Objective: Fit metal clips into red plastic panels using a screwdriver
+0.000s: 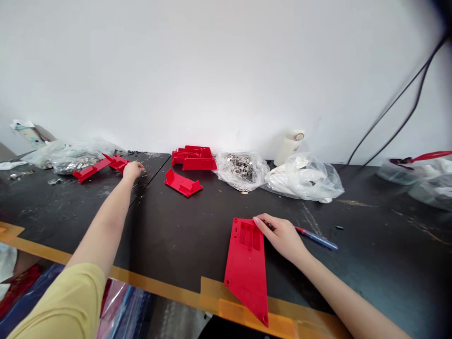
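Observation:
My right hand point(282, 235) grips the upper right edge of a flat red plastic panel point(247, 268), its thumb on the top corner. The panel has a slanted lower end, round corner holes and a slotted recess near the top. Something dark shows under the fingers, too small to make out. My left hand point(133, 170) reaches to the back left, fingers curled together, beside red plastic parts point(95, 168) with raised walls. What the fingertips hold, if anything, is hidden.
Red brackets point(195, 157) are stacked by the wall, with a single bracket point(182, 182) before them. Bags of small metal pieces point(242, 167) and white parts point(303, 179) stand right, near a cream bottle point(288, 147). A blue-and-red pen point(319, 239) lies beyond my right hand.

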A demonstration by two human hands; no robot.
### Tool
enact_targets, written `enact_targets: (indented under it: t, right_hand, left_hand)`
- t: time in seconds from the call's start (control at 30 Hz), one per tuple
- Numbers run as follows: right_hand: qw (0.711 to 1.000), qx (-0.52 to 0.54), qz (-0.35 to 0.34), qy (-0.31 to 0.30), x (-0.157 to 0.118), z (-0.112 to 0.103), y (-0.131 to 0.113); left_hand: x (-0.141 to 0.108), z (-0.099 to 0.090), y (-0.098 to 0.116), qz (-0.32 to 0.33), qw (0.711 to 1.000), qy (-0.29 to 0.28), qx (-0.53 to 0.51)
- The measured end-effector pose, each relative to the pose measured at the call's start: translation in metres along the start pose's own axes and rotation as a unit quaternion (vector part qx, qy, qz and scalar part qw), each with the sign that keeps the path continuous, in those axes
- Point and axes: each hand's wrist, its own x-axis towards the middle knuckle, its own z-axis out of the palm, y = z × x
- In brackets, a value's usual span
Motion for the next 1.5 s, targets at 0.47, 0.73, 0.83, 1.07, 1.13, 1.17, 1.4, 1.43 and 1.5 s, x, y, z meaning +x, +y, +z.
enact_targets:
  t: [0.47, 0.73, 0.83, 1.07, 1.13, 1.17, 1.4, 1.43, 1.5]
  right_hand:
    - [0.997, 0.064, -0.027, 0.039, 0.003, 0.008, -0.007]
    - [0.972, 0.192, -0.065, 0.12, -0.004, -0.009, -0.023]
    - [0.958, 0.265, -0.057, 0.088, -0.008, -0.015, -0.029]
    - [0.919, 0.391, 0.012, 0.039, -0.006, -0.022, -0.029]
    - [0.912, 0.408, 0.027, 0.037, -0.005, -0.023, -0.025]
    - [0.908, 0.415, 0.034, 0.041, -0.004, -0.023, -0.023]
    - [0.879, 0.464, 0.073, 0.083, -0.001, -0.017, -0.012]
    - [0.875, 0.47, 0.078, 0.087, -0.001, -0.017, -0.012]
    - [0.869, 0.479, 0.086, 0.094, -0.001, -0.016, -0.011]
  left_hand:
    - [-0.169, 0.014, 0.133, 0.38, 0.912, 0.047, -0.146]
    - [-0.259, 0.032, 0.218, 0.59, 0.772, 0.065, -0.224]
    - [-0.267, 0.04, 0.231, 0.629, 0.742, 0.079, -0.219]
    - [-0.276, 0.043, 0.234, 0.628, 0.749, 0.065, -0.201]
    - [-0.276, 0.042, 0.233, 0.597, 0.774, 0.047, -0.204]
    - [-0.276, 0.042, 0.232, 0.577, 0.789, 0.036, -0.208]
    - [-0.265, 0.055, 0.212, 0.408, 0.866, -0.135, -0.255]
    - [-0.264, 0.057, 0.209, 0.391, 0.865, -0.17, -0.266]
    - [-0.263, 0.061, 0.205, 0.358, 0.856, -0.236, -0.289]
